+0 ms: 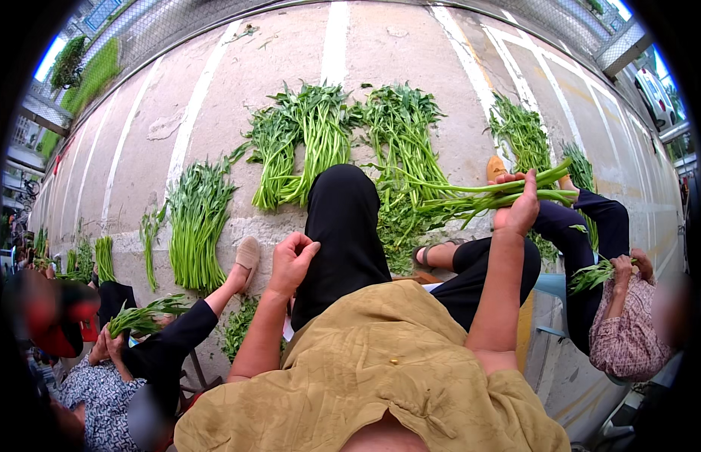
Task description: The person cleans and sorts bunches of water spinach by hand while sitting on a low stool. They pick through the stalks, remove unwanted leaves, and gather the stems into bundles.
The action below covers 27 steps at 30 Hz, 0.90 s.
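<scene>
My right hand [517,206] is closed around a small bunch of leafy green stems [469,195]; their cut ends point right and their leaves left. Near my knee, my left hand [294,257] is raised with thumb and fingertips together; whether a bit of stem lies between them cannot be told. Beyond my knees, bunches of the same greens [325,135] lie on the concrete, leaves away from me. Another pile [404,135] lies to their right, with loose leaves [398,220] on its near side. A large bunch [198,231] lies further left.
On the left, a person in a patterned shirt [105,395] holds greens; a shoe [248,257] stands beside the large bunch. On the right, another person [627,339] holds leaves, with more greens [523,133] beyond. White lines cross the concrete, and a mesh fence [158,34] borders it.
</scene>
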Each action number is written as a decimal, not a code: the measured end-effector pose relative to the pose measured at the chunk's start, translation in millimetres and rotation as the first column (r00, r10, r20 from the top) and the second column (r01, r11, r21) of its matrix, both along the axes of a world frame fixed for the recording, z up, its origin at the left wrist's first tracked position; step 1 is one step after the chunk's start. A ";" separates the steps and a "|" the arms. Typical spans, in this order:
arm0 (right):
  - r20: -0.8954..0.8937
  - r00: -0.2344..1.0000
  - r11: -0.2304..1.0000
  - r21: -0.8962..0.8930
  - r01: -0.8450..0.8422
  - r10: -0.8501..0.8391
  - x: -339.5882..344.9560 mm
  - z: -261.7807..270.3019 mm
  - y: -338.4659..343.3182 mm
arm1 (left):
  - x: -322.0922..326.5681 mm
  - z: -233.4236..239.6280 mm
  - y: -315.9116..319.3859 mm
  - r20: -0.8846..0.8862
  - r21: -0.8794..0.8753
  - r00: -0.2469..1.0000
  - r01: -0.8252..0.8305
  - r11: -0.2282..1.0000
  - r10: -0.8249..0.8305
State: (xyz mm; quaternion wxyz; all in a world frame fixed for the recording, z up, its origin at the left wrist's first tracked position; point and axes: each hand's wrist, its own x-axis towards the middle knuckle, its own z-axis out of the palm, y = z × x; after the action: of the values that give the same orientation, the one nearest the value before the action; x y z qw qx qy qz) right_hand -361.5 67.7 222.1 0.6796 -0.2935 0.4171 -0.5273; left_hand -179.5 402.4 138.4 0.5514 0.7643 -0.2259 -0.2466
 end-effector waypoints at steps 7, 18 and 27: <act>0.003 0.999 0.999 -0.028 0.043 -0.043 -3.2 2.6 -3.6 | -1.9 2.3 -1.3 -0.204 -0.102 0.979 -0.040 0.994 0.018; 0.005 1.000 1.000 -0.024 0.005 -0.005 1.6 3.6 -1.9 | 6.5 7.7 8.5 -0.560 -0.328 0.825 -0.137 0.935 -0.075; -0.005 1.000 1.000 0.004 0.003 -0.003 8.6 5.0 -3.9 | 12.5 -17.8 13.4 -0.538 -0.239 0.843 -0.139 0.961 -0.012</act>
State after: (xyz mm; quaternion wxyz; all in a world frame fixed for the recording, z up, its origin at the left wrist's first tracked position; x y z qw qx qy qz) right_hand -352.9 63.8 227.1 0.6782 -0.2930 0.4203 -0.5268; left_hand -167.1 415.9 120.6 0.6985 0.5908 -0.0692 -0.3979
